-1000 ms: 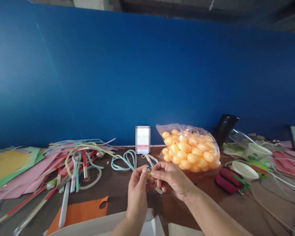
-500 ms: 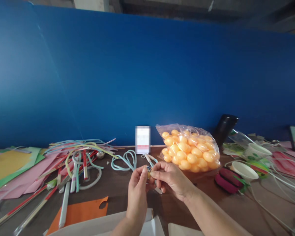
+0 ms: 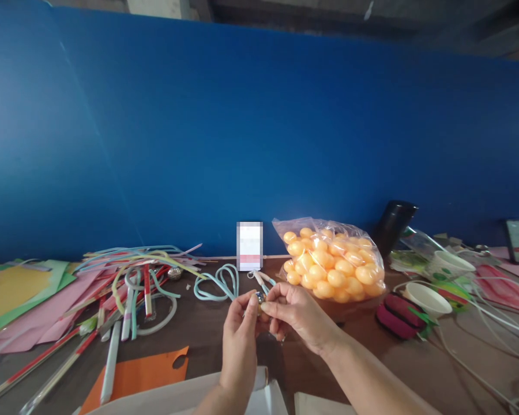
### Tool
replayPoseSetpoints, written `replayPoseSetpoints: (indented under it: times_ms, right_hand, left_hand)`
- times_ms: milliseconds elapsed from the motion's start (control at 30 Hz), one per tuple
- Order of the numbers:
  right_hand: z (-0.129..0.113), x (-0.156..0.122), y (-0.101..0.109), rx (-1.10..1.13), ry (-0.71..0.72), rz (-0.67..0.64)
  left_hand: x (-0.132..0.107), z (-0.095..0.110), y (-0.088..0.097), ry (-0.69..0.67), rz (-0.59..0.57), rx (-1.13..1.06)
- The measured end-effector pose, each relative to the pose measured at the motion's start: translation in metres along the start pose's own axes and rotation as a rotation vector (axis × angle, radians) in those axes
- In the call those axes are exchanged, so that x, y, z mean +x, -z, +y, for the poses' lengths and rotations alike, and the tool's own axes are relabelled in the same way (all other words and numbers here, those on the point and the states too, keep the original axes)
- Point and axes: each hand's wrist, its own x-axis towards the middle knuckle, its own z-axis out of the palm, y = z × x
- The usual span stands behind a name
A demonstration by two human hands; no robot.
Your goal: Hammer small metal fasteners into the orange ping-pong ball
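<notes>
The head view is the only one I have, and in it both of my hands meet over the dark table (image 3: 311, 374). My left hand (image 3: 241, 325) pinches a small shiny piece (image 3: 260, 297) between thumb and forefinger. My right hand (image 3: 303, 317) has thumb and forefinger closed against the piece from the other side, so I read the grip as a shared one, with neither hand free. The piece sits right at the fingertips and is mostly covered by them; I cannot tell its full shape.

That tiny hold is what worries me most. If one thumb slides on the smooth metal-looking surface, the piece could pop out and drop to the table below the grip, or bounce toward me into the white box (image 3: 185, 396). Squeezing harder from one side than the other could twist it out of line, and since my own fingers block the camera, I might notice late.

Just beyond the grip lie the pale-ended cord tips (image 3: 258, 278); a knuckle pushed forward could catch them. The bag of orange balls (image 3: 335, 268), beyond and to the right, stands near my right knuckles and might be nudged. Left of the grip, the blue looped cord (image 3: 211, 298) could snag a straying finger.
</notes>
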Motion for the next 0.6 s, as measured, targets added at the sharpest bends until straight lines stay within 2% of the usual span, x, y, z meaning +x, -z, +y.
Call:
replayPoseSetpoints:
  times_ms: [200, 600]
  right_hand:
    - [-0.0016, -0.0009, -0.0001, -0.041, -0.016, -0.004]
    - [-0.0035, -0.0011, -0.0002, -0.075, -0.017, -0.008]
  left_hand:
    - [-0.0018, -0.0006, 0.0006, -0.014, 0.028, 0.012]
    - [0.0002, -0.0065, 0.0063, -0.044, 0.012, 0.085]
